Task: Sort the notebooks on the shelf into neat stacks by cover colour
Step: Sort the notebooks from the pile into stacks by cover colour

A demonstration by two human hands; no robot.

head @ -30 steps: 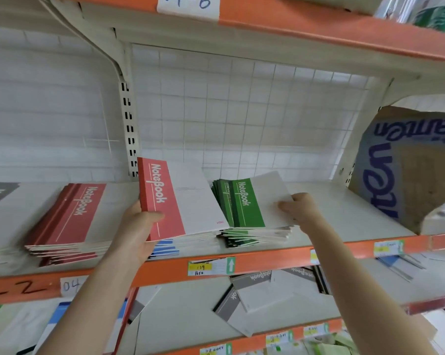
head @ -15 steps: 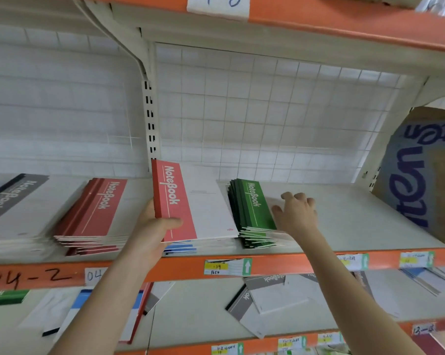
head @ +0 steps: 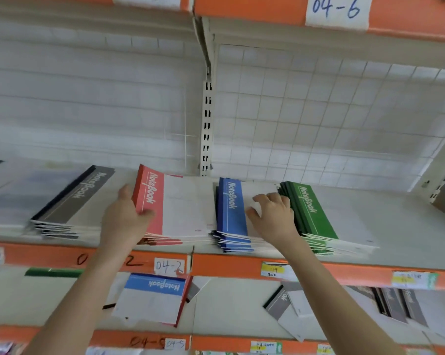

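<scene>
Four notebook stacks lie on the middle shelf (head: 241, 269): grey (head: 73, 201), red (head: 162, 240), blue (head: 231, 208) and green (head: 311, 211). My left hand (head: 125, 219) grips a red-covered notebook (head: 180, 201) by its spine edge, thumb on the cover. That notebook lies on top of the red stack, slightly tilted. My right hand (head: 272, 216) rests on the white part of the top blue notebook, fingers bent, right beside the green stack's left edge. It holds nothing.
The shelf below holds loose notebooks: a blue one (head: 152, 295) at the middle left, grey ones (head: 282, 301) and a grey row (head: 395, 303) to the right. A slotted upright post (head: 206, 124) stands behind the stacks. A wire grid backs the shelf.
My left hand carried the red notebook leftward off the blue stack onto the red stack. My right hand shifted from the green stack to the blue one. The view swung left.
</scene>
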